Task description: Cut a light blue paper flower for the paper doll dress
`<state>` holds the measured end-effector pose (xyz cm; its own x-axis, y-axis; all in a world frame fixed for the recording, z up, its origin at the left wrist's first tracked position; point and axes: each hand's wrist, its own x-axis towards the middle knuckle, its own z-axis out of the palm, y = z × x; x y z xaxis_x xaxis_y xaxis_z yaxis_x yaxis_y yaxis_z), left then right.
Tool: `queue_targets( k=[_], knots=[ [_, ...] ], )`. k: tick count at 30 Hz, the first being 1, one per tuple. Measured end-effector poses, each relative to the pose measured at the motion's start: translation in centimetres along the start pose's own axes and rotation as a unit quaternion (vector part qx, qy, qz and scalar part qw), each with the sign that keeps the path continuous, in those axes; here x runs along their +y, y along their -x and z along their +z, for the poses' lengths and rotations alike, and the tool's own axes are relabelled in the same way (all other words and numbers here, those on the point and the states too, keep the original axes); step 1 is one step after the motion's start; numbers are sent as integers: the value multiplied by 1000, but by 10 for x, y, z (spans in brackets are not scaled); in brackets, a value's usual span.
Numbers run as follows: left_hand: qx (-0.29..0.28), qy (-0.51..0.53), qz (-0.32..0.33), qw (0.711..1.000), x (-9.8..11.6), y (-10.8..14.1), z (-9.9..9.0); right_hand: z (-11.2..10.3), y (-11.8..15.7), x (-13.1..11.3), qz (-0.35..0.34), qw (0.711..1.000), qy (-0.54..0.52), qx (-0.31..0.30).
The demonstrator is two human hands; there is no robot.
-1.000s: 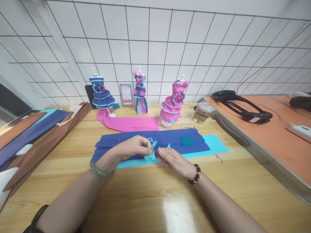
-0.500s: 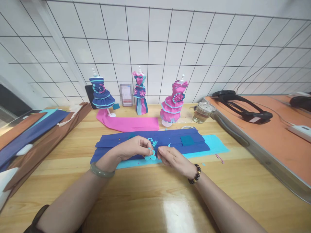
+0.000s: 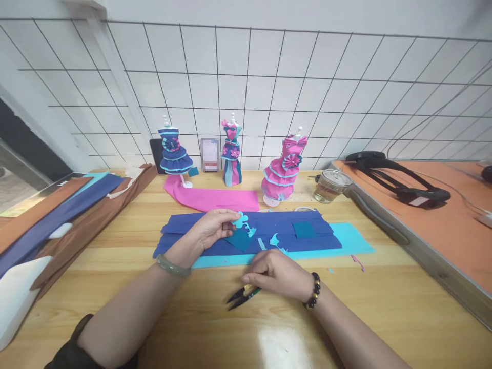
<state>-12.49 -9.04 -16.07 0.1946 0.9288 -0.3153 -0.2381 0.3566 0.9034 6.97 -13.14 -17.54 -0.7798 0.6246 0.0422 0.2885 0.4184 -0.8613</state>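
Observation:
My left hand [image 3: 215,228] pinches a light-blue flower cutout [image 3: 240,220] between thumb and fingertips, above the dark-blue crepe paper strip [image 3: 184,225]. My right hand [image 3: 279,274] is curled around small thread snips [image 3: 244,296], whose dark blades point left and down, low over the wooden table. A teal square [image 3: 239,240] lies under the left fingers, and a second teal square [image 3: 305,229] is further right. Light-blue scraps [image 3: 274,239] are scattered on the dark-blue strip. Beneath it, a light-blue sheet [image 3: 353,238] sticks out at the front and right.
Three small dress forms stand at the back: a blue dress [image 3: 175,151], a multicoloured dress [image 3: 232,151] and a pink dress [image 3: 284,166]. A pink strip [image 3: 215,199] lies before them. A lidded cup [image 3: 332,185] stands at right; folded brown paper [image 3: 88,220] lies left.
My left hand has lifted the flower cutout up and away. My right hand has moved down toward me, and the snips now show in it. The camera view has shifted slightly.

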Motion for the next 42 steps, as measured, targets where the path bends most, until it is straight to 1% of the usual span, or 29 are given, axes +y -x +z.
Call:
queue_targets(
  k=[2,3,5,6,7,8,10,13,16,20,22,24,27,29,32,36,42],
  knots=[
    [-5,2,1,1000,0,1,3,0,-2,1,-24,998,47,43],
    [-8,0,2,1000,-1,3,5,0,-3,1,-19,995,54,79],
    [-13,-9,0,1000,-3,5,11,-2,-5,3,31,984,7,177],
    [-18,-15,-2,1000,-4,7,14,-3,-6,4,59,975,-35,213],
    [-23,-20,-4,1000,-7,8,18,-3,-7,4,80,966,-80,232],
    [-30,-24,-6,999,-9,10,22,-3,-8,5,94,959,-122,237],
    [-45,-29,-4,999,-15,11,27,-3,-10,5,104,952,-178,227],
    [-63,-33,-9,997,-20,12,32,-2,-11,5,111,945,-209,226],
    [-74,-28,-16,997,-20,11,31,-2,-10,7,111,940,-222,233],
    [-61,-15,-1,998,-15,10,27,-3,-10,9,106,937,-226,244],
    [-64,-32,0,997,-14,11,27,-4,-10,10,104,936,-223,252],
    [-66,-80,5,995,-13,12,27,-4,-10,11,106,935,-217,258],
    [-62,-168,29,983,-14,13,28,-4,-10,11,112,937,-204,262],
    [-57,-192,40,979,-15,12,28,-3,-11,12,112,938,-200,259],
    [-55,-187,38,980,-16,12,28,-3,-11,12,110,941,-195,256],
    [-77,-178,39,980,-17,12,28,-1,-10,13,107,947,-182,243],
    [-75,-117,14,990,-19,10,27,1,-9,13,109,951,-172,235]
  ],
)
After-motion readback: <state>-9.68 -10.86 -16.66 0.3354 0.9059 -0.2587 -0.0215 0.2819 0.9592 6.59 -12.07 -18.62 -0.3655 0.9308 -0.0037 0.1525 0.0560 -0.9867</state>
